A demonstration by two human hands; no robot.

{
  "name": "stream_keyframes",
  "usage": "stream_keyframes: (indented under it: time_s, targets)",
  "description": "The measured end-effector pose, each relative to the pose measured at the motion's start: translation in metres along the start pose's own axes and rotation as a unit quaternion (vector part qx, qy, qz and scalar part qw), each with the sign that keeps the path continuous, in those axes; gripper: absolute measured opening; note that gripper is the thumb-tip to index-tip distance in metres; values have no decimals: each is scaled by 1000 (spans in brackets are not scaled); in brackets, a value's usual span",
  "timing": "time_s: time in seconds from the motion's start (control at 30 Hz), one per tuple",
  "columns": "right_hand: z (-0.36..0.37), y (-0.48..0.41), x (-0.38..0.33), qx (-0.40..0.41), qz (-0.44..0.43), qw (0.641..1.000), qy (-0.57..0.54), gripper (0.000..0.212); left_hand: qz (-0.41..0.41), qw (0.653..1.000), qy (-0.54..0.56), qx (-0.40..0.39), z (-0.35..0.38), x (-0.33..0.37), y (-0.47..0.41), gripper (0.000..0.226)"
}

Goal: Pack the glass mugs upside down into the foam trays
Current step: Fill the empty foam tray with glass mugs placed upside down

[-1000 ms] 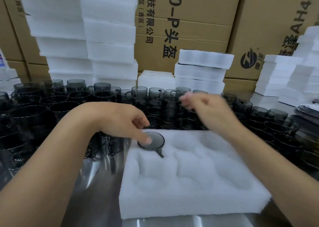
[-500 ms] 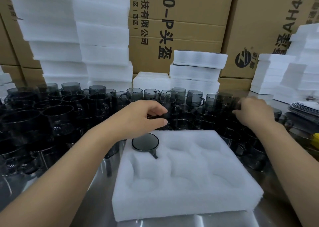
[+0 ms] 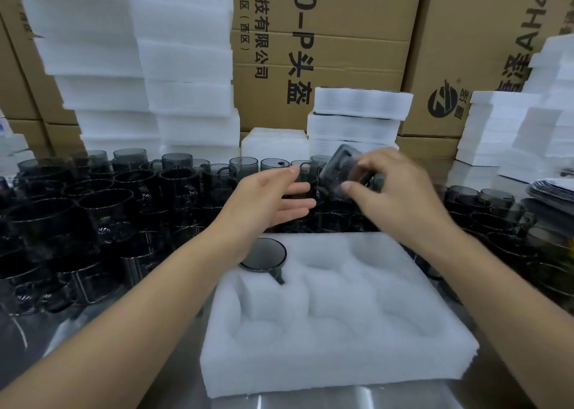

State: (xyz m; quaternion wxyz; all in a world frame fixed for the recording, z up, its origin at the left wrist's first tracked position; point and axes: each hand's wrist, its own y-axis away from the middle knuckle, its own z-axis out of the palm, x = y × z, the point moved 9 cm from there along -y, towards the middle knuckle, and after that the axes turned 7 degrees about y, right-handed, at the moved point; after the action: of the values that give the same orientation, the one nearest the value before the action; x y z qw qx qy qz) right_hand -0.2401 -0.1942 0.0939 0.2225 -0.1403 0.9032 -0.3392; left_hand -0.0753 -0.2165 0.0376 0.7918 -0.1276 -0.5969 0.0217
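Observation:
A white foam tray [image 3: 338, 346] with several moulded pockets lies in front of me. One smoky glass mug [image 3: 264, 258] sits upside down in its far-left pocket, handle pointing toward me. My right hand [image 3: 388, 191] grips another dark glass mug [image 3: 340, 168], tilted, above the row of mugs behind the tray. My left hand [image 3: 273, 200] hovers open just left of that mug, fingers stretched toward it, holding nothing.
Many upright dark glass mugs [image 3: 124, 197] crowd the metal table to the left, behind and right of the tray. Stacks of white foam trays [image 3: 130, 67] and cardboard boxes [image 3: 335, 51] stand at the back. More foam piles [image 3: 528, 122] rise at the right.
My right hand has lifted a mug from the right side and carried it left, tilting it. My left hand has opened and moved right toward it.

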Motion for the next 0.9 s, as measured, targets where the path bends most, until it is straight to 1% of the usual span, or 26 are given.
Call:
stream_keyframes:
  time_s: [0.1,0.17,0.23,0.37,0.57,0.63,0.7,0.8,0.9]
  targets:
    - [21,12,-15,-7,-51,998,-28,9,-57,998,22,14,-4,-13,-3,30]
    - [33,16,-15,-22,-62,997,-32,9,-74,997,8,5,-4,-17,-3,40]
    - [36,15,-11,-25,-51,997,-53,10,-75,997,-8,-4,-4,-19,-3,44]
    - [36,15,-8,-19,-49,995,-84,16,-74,997,-7,-6,-4,-19,-4,41]
    - [29,21,-27,-1,-133,987,-85,11,-74,997,14,0,-9,-21,-5,55]
    - [27,24,-34,1,-159,983,-86,13,-69,998,7,-6,-8,-20,-6,54]
    - [26,25,-39,-4,-177,980,-86,23,-64,998,2,-17,-6,-20,-5,49]
    - [24,26,-45,-3,-199,977,-78,49,-54,998,-13,-36,-3,-19,-5,41]
    - [28,26,-43,-19,-199,978,-66,64,-46,998,-12,-44,-3,-18,-5,29]
